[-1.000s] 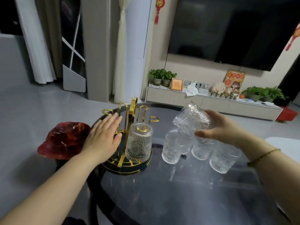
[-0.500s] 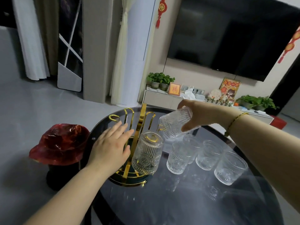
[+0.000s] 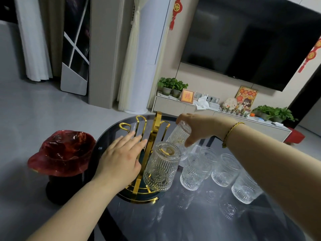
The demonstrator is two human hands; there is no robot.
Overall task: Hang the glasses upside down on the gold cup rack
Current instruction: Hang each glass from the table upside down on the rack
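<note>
The gold cup rack [image 3: 155, 131] stands on a round base at the left side of the dark glass table [image 3: 199, 216]. One ribbed glass [image 3: 161, 168] hangs upside down on its front hook. My right hand [image 3: 199, 127] grips a second ribbed glass [image 3: 179, 136], tilted mouth-down, right beside the rack's right hooks. Flat and with fingers apart, my left hand [image 3: 121, 159] rests against the rack's left side. Several more glasses [image 3: 225, 170] stand upright on the table to the right of the rack.
A red crumpled-looking dish [image 3: 62, 152] on a dark stand sits left of the table, just off its edge. Beyond the table are a low TV cabinet [image 3: 173, 106] with plants and a wall-mounted television [image 3: 251, 40].
My right hand has carried the glass leftward and down to the rack's right hooks, tipping it further mouth-down. My left hand stays on the rack.
</note>
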